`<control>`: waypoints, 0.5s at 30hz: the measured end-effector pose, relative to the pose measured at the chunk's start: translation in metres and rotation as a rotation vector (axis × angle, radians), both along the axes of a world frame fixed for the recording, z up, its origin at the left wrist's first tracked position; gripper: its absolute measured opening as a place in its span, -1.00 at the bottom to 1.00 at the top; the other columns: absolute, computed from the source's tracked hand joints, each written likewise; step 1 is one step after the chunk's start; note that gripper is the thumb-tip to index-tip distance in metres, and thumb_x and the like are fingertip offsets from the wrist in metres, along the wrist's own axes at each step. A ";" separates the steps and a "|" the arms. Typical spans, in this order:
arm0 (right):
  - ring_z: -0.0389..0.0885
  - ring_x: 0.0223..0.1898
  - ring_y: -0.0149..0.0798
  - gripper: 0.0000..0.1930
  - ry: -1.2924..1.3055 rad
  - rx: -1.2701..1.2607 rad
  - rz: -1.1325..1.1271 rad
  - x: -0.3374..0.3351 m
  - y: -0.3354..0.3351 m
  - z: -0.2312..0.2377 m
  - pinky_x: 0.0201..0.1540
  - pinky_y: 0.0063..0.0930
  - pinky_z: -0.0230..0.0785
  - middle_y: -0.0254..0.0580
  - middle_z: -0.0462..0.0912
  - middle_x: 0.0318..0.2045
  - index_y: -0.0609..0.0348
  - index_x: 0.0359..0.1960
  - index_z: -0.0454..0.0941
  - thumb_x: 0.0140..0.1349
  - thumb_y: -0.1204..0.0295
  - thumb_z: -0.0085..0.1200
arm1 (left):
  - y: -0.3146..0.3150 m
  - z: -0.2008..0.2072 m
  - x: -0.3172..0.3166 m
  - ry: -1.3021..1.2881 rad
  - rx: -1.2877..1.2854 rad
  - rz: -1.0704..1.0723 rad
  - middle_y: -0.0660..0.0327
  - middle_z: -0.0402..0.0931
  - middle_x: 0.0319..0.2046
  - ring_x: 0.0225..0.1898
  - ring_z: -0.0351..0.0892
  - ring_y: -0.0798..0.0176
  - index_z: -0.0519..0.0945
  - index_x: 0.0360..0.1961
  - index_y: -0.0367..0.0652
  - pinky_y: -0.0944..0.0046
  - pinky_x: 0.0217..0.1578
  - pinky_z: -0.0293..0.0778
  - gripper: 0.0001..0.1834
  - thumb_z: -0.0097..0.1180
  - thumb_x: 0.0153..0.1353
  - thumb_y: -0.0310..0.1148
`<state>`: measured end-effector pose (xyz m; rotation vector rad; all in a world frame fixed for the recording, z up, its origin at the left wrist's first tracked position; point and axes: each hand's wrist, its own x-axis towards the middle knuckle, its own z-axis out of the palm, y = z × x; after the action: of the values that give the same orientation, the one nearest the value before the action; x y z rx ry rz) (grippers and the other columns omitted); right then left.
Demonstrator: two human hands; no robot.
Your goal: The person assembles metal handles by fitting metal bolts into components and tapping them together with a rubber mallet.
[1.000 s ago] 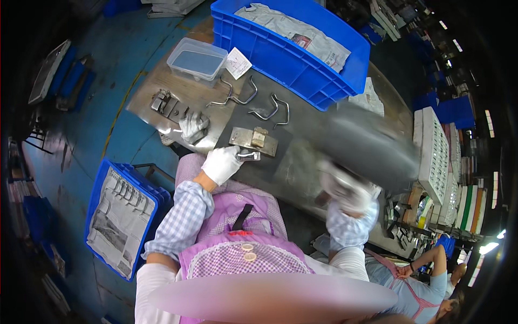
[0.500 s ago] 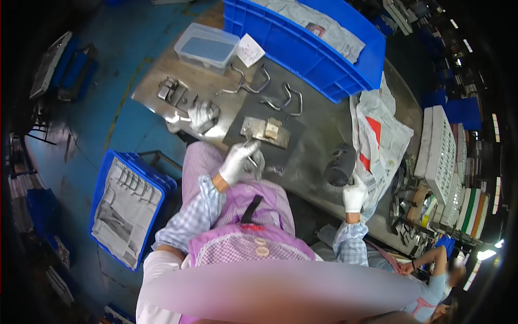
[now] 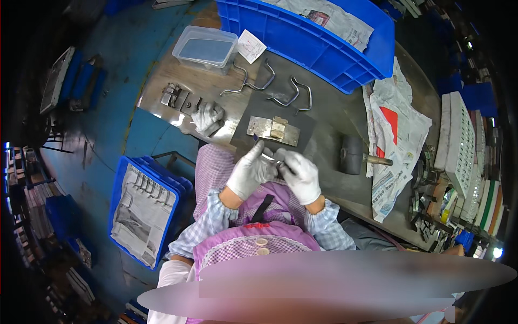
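Close together in front of my apron, both hands wear white gloves. My left hand (image 3: 251,173) has its fingers closed on a thin, shiny metal piece (image 3: 267,157), its thumb pointing up. My right hand (image 3: 301,175) pinches at the same piece from the other side; the fingers hide most of its shape. Just beyond them, a flat metal plate with a raised block (image 3: 278,129) lies on a dark mat (image 3: 305,127). To the right, a black-headed mallet (image 3: 352,155) rests on the table, its wooden handle pointing right.
Bent metal rods (image 3: 298,96) lie beyond the plate. Left of it are a crumpled glove (image 3: 207,117) and a metal fixture (image 3: 175,97). A clear plastic box (image 3: 202,51) and a blue crate (image 3: 307,46) stand behind. Newspaper (image 3: 399,135) covers the right side; a paper-lined blue bin (image 3: 175,202) sits lower left.
My right hand has let go of the mallet, which now lies on the table, and has come left to join my left hand at the metal piece. The view has shifted slightly.
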<state>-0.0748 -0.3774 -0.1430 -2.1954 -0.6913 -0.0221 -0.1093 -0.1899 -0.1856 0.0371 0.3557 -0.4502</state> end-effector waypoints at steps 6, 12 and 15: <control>0.63 -0.44 -0.28 -0.68 0.292 0.246 -0.252 0.045 0.004 -0.031 -0.31 -0.42 0.51 -0.11 0.73 -0.27 0.21 -0.01 0.69 0.17 0.54 0.35 | 0.042 -0.026 0.009 -0.170 1.620 0.196 0.03 0.70 0.04 -0.07 0.73 0.11 0.56 0.18 -0.28 0.18 -0.06 0.61 -0.54 0.13 0.48 -0.13; 0.53 -0.46 -0.35 -0.62 0.252 0.171 -0.231 0.051 0.001 -0.042 -0.28 -0.46 0.49 -0.17 0.72 -0.19 0.17 0.07 0.68 0.18 0.52 0.36 | 0.019 -0.014 0.038 -0.731 2.458 0.078 -0.12 0.35 0.38 0.29 0.43 -0.24 0.40 0.36 -0.24 -0.08 0.29 0.36 -0.33 0.27 0.28 -0.21; 0.63 -0.29 -0.28 -0.59 0.402 0.314 -0.286 0.052 -0.018 -0.051 -0.14 -0.43 0.52 -0.17 0.71 -0.03 0.14 0.14 0.66 0.23 0.49 0.33 | 0.007 -0.026 0.024 -0.681 2.402 0.125 -0.17 0.24 0.45 0.33 0.36 -0.31 0.31 0.42 -0.22 -0.11 0.32 0.33 -0.24 0.30 0.24 -0.26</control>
<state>-0.0232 -0.3957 -0.1938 -1.8973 -0.1353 0.1498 -0.0848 -0.1828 -0.2115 2.4165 0.0278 0.3648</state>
